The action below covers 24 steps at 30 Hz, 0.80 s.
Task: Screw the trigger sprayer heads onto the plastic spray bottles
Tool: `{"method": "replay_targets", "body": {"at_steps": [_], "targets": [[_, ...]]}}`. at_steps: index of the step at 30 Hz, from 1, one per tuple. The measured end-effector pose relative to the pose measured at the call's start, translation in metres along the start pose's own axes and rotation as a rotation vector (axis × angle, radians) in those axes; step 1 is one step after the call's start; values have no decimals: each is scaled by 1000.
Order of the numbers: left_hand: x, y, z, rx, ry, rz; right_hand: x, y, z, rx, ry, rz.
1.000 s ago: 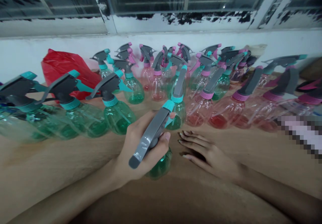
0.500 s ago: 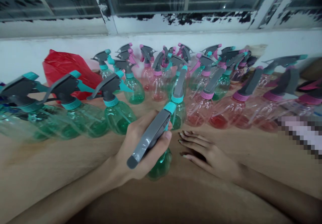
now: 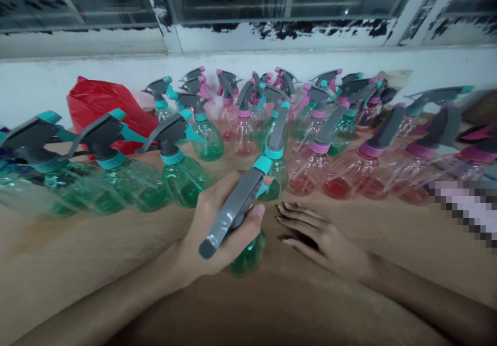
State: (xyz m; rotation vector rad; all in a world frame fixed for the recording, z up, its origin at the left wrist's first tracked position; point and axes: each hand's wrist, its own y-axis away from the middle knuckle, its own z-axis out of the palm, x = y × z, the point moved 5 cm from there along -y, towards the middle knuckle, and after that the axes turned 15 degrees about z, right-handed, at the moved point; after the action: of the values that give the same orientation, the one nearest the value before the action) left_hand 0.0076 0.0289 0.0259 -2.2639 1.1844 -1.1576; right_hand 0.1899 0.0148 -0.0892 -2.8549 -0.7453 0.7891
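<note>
My left hand (image 3: 217, 227) is wrapped round the neck of a green spray bottle (image 3: 248, 255) with a grey and turquoise trigger head. The bottle's nozzle points away from me, and its neck is hidden by my fingers. My right hand (image 3: 318, 232) rests on the wooden table (image 3: 303, 304) to the right of that bottle, fingers stretched out and holding nothing. Just beyond my hands stands another green spray bottle (image 3: 276, 172). A pink spray bottle (image 3: 308, 172) is close to it on the right.
A row of green spray bottles (image 3: 184, 180) stands at the left, pink ones (image 3: 351, 177) at the right, with several more behind. A red plastic bag (image 3: 104, 107) sits at the back left. A white wall (image 3: 34, 76) with windows closes off the far side.
Almost nothing differs. The held bottle's trigger head has shifted very slightly to the right; my right hand stays in place.
</note>
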Motion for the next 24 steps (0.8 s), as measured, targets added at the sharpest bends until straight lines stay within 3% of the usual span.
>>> {"method": "replay_targets", "body": {"at_steps": [24], "targets": [[1, -1, 0, 22, 12, -1, 0, 0, 0, -6, 17, -1]]}}
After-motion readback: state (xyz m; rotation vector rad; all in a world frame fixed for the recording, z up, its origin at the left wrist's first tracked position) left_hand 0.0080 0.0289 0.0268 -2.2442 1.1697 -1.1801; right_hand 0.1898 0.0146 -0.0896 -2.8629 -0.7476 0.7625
